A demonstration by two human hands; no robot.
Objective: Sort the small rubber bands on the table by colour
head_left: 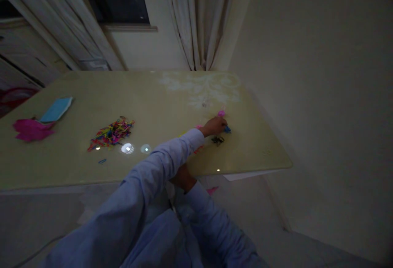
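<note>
My left hand (214, 126) reaches across to the right side of the table, its fingers drawn together at a small blue bunch of rubber bands (227, 129). Whatever is between the fingertips is too small to make out. Close by lie a black bunch of bands (217, 140) and a pink bunch (221, 113). Red bands (198, 149) show beside my left sleeve, which partly covers them. My right hand (183, 178) is at the table's front edge under my left forearm; its fingers are hidden.
A mixed heap of coloured rubber bands (113, 132) lies left of centre, with a single blue band (102, 161) in front of it. Farther left are a crumpled pink sheet (33, 130) and a light blue packet (57, 110). A wall (322, 96) borders the right.
</note>
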